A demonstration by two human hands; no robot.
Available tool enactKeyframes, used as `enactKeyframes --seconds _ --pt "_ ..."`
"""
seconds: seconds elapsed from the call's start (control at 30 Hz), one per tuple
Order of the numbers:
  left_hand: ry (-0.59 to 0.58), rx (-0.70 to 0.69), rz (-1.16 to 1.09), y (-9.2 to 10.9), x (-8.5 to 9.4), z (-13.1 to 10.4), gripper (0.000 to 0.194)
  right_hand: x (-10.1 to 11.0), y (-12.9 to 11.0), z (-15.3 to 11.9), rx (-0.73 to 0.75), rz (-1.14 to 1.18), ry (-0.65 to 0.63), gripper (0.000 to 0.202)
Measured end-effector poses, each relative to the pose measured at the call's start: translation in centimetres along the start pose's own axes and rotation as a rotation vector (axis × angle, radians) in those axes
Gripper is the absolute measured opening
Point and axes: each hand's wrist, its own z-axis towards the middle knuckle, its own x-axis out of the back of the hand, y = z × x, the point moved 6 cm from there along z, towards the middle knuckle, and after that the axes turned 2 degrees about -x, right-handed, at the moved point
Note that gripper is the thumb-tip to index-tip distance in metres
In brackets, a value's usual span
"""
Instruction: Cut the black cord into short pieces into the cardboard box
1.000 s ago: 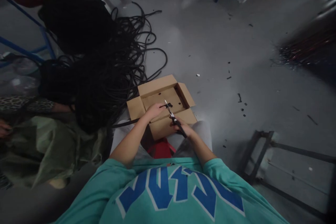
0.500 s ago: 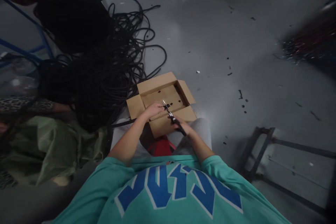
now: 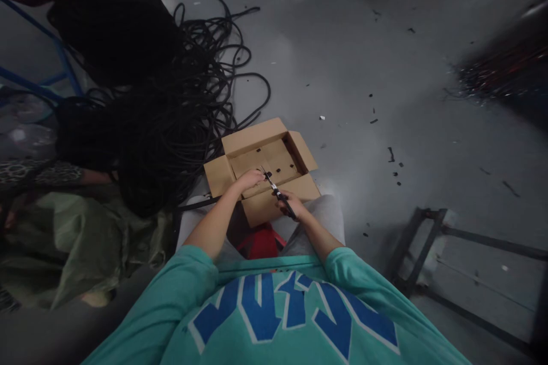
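Note:
Above an open cardboard box, my left hand is closed in a pinch on the end of a black cord, which comes in from the left behind my forearm. My right hand is wrapped around the dark handles of a pair of scissors. Their blades point up and left, right by my left fingertips, where a bit of black shows. Several small black pieces lie on the bottom of the box, which rests at my knees.
A big tangle of black cord lies left of the box, beside a person's sleeve and green cloth. Black scraps dot the floor. At right stands a dark metal frame; a blurred wire bundle lies beyond.
The scissor blades look closer together than before, and my right hand has shifted slightly left. My left hand keeps its pinch near the blades. The whole view has moved a little.

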Motion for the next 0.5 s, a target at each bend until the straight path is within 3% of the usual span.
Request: enactKeyframes --seconds 0.2,0.5 --pt "-0.055 0.070 -0.057 -1.2 -0.3 0.7 0.018 0.4 0.1 0.4 -0.004 0.000 0.000 0.045" --pt "-0.241 0.210 -0.124 -3.3 -1.0 2.2 0.025 0.5 -0.4 1.2 -0.051 0.020 -0.056 0.043"
